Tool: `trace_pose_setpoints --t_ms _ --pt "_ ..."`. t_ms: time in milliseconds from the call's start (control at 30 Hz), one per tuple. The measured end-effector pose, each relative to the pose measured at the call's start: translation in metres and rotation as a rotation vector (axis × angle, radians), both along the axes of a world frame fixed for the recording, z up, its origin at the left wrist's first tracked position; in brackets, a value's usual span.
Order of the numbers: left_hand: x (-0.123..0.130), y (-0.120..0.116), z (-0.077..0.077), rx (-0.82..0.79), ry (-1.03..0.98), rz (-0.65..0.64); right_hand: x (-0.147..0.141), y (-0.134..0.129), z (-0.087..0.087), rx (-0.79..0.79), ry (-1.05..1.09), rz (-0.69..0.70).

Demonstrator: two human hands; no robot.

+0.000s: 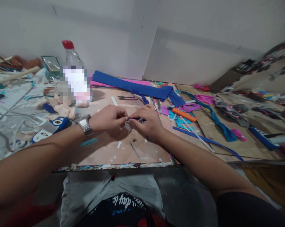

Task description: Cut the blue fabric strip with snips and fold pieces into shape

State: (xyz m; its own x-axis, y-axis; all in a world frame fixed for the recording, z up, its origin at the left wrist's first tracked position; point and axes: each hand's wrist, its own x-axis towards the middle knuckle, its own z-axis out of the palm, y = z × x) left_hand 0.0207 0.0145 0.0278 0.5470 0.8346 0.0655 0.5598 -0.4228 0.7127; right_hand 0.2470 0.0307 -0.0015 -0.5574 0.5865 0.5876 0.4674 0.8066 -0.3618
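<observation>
My left hand (110,118), with a metal watch (85,125) on its wrist, is closed in a pinch above the work table. Facing it, my right hand (148,122) is closed too, thumb and fingertips pressed together. Between the two pinches shows a small dark blue strip of fabric (128,118); the fingers cover most of it. Just beyond the hands lie pink-handled thread snips (128,98) and a long folded blue fabric band (130,85). To the right of my right hand are an orange utility knife (184,114) and a narrow blue strip (210,141).
A red-capped bottle (72,56), partly blurred, stands at back left. Near my left forearm lie a blue-and-white tool (50,129), cords and peach fabric scraps (64,111). Twisted teal fabric (215,119) and another blue tool (263,138) lie right. A white wall (109,37) rises behind.
</observation>
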Motion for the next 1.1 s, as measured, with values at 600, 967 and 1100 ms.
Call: trace_pose_setpoints --t_ms 600,967,1100 --pt "0.003 -0.001 -0.01 0.517 0.33 0.023 0.0 0.001 0.003 -0.115 0.013 -0.026" --pt "0.004 -0.003 -0.007 0.354 0.213 0.02 0.001 0.0 0.004 -0.072 0.007 -0.021" --pt "0.002 -0.002 -0.005 0.281 0.136 -0.002 0.001 0.0 0.005 -0.096 0.005 -0.036"
